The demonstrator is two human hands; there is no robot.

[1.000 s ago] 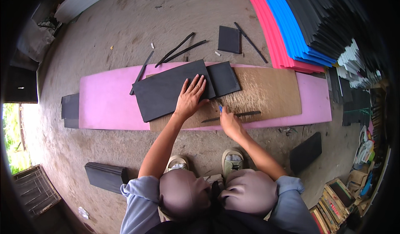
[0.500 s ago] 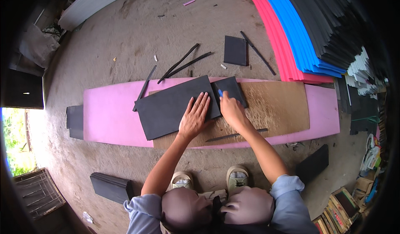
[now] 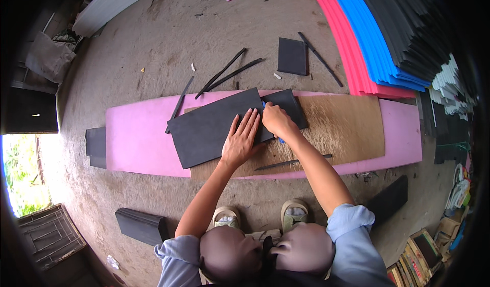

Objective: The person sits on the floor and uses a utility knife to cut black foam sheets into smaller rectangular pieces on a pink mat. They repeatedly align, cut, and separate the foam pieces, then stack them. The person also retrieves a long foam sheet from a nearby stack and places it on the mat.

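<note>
My left hand lies flat with fingers spread on a large dark grey foam sheet, pressing near its right edge. The sheet sits tilted on a scratched brown board. My right hand is closed around a blue utility knife, held at the sheet's right edge. Its blue body shows at both sides of the fist; its blade is hidden. Just right of that edge lies a smaller dark foam piece, partly covered by my right hand. A thin dark strip rests on the board below my right wrist.
A pink sheet lies under the brown board. Beyond it are loose dark strips and a dark square piece. Stacked pink, blue and black foam sheets stand at far right. A dark foam stack lies near left.
My right hand has shifted up and left along the sheet's edge, and the knife has turned in it. My left hand stays in place. The whole view has shifted slightly.
</note>
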